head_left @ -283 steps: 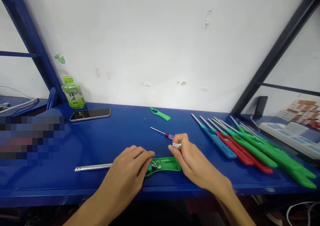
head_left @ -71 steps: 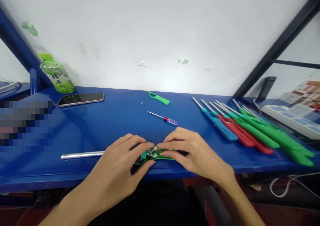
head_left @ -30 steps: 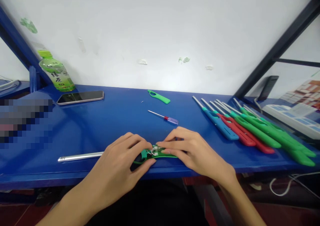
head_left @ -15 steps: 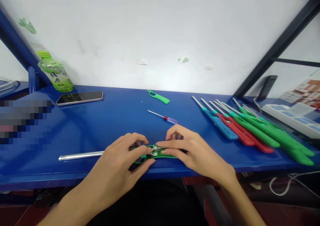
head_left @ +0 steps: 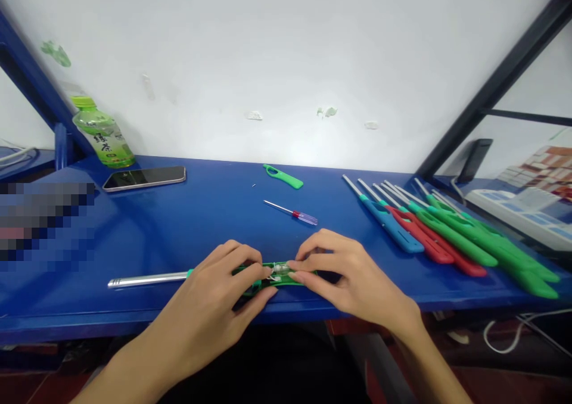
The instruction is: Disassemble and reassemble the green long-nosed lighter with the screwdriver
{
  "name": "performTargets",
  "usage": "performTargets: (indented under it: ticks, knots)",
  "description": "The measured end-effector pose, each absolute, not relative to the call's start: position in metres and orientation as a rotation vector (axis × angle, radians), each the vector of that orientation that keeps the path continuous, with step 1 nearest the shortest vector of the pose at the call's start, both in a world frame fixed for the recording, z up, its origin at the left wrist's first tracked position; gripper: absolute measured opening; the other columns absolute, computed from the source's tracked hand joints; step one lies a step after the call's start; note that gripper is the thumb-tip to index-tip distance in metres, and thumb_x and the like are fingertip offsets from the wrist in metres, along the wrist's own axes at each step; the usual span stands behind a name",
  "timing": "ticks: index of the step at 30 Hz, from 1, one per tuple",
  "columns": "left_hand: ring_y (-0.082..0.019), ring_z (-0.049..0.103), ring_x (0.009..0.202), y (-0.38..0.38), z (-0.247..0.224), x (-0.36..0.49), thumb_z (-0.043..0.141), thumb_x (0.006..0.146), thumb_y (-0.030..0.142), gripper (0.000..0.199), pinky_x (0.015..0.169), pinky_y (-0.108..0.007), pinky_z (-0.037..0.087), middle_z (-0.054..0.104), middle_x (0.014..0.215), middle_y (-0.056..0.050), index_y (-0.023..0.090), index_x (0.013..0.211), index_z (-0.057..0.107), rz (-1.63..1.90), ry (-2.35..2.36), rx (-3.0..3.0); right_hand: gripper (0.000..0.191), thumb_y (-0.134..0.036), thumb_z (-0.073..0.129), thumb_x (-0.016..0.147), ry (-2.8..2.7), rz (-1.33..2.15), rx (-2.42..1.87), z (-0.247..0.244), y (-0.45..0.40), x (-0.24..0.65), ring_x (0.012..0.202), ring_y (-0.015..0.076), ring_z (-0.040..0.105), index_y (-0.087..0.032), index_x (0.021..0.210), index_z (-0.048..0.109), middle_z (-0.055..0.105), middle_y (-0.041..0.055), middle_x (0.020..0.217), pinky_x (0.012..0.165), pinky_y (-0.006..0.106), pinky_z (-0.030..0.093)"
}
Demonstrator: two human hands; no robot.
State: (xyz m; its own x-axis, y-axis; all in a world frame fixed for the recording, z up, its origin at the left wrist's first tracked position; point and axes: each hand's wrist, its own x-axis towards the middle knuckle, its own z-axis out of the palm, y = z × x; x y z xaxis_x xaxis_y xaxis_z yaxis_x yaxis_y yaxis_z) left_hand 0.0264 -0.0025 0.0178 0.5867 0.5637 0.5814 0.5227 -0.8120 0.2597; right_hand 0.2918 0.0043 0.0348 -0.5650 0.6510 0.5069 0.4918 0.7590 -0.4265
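A long-reach lighter with its green casing opened lies near the table's front edge, its silver tube pointing left. Small inner parts, among them a clear piece and a white wire, show in the shell between my hands. My left hand grips the casing around its trigger end, thumb at the near side and fingertips on the inner parts. Closed on the other end of the lighter is my right hand, thumb and fingers pinching at the clear inner part. My fingers partly hide the casing.
Beyond my hands lies a screwdriver, with a loose green casing half behind it. Several blue, red and green lighters are spread at right. A phone and a green tea bottle stand at back left.
My right hand's fingers have drawn back slightly to the right, so more of the clear inner part shows. The left hand keeps nearly the same grip. The view has shifted slightly.
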Motion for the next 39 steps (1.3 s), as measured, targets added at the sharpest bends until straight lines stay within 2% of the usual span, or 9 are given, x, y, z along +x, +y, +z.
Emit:
performTargets:
  ticks: [10,24,27,32,36,39]
  knots:
    - [-0.024,0.064,0.097,-0.003,0.018,0.027,0.070,0.106,0.023,0.019,0.088,-0.040,0.051,0.073,0.109,-0.002,0.023,0.123,0.061,0.998,1.042,2.750,0.024,-0.025,0.067,0.109,-2.295,0.321,-0.854,0.039,0.002,0.293,0.091,0.0180,0.070,-0.018,0.099,0.087,0.078,0.0066,0.104,0.082,0.034,0.052]
    - [-0.023,0.062,0.098,-0.003,0.020,0.026,0.068,0.108,0.019,0.012,0.088,-0.037,0.050,0.075,0.108,-0.002,0.022,0.118,0.062,0.978,0.954,2.775,0.022,-0.024,0.066,0.108,-2.300,0.293,-0.866,0.039,0.002,0.292,0.089,0.0201,0.071,-0.021,0.102,0.087,0.081,0.0058,0.100,0.080,0.036,0.054]
    - [-0.023,0.063,0.099,-0.003,0.020,0.027,0.067,0.108,0.019,0.012,0.089,-0.038,0.050,0.075,0.108,-0.002,0.023,0.118,0.063,0.980,0.947,2.779,0.021,-0.025,0.065,0.109,-2.297,0.297,-0.869,0.039,0.002,0.292,0.089,0.0197,0.071,-0.022,0.111,0.086,0.080,0.0044,0.098,0.080,0.036,0.054]
    - [-0.025,0.061,0.098,-0.001,0.018,0.028,0.065,0.108,0.020,0.016,0.091,-0.042,0.049,0.072,0.110,-0.004,0.024,0.124,0.063,0.956,0.986,2.790,0.030,-0.021,0.057,0.113,-2.265,0.264,-0.863,0.036,0.001,0.291,0.103,0.0193,0.072,-0.024,0.135,0.077,0.079,0.0051,0.116,0.095,0.037,0.055]
    - [-0.025,0.062,0.097,-0.001,0.014,0.026,0.063,0.110,0.022,0.015,0.089,-0.041,0.049,0.070,0.111,-0.004,0.025,0.125,0.063,0.957,0.988,2.785,0.029,-0.018,0.057,0.111,-2.149,0.207,-0.853,0.040,0.003,0.289,0.107,0.0206,0.073,-0.027,0.134,0.072,0.080,0.0035,0.119,0.101,0.041,0.054]
    - [-0.025,0.065,0.096,-0.003,0.015,0.026,0.059,0.113,0.030,0.015,0.089,-0.041,0.051,0.071,0.117,-0.005,0.026,0.127,0.064,0.966,0.992,2.805,0.028,-0.021,0.055,0.112,-2.198,0.080,-0.926,0.057,0.018,0.288,0.110,0.0245,0.072,-0.027,0.136,0.069,0.079,0.0063,0.122,0.103,0.047,0.055]
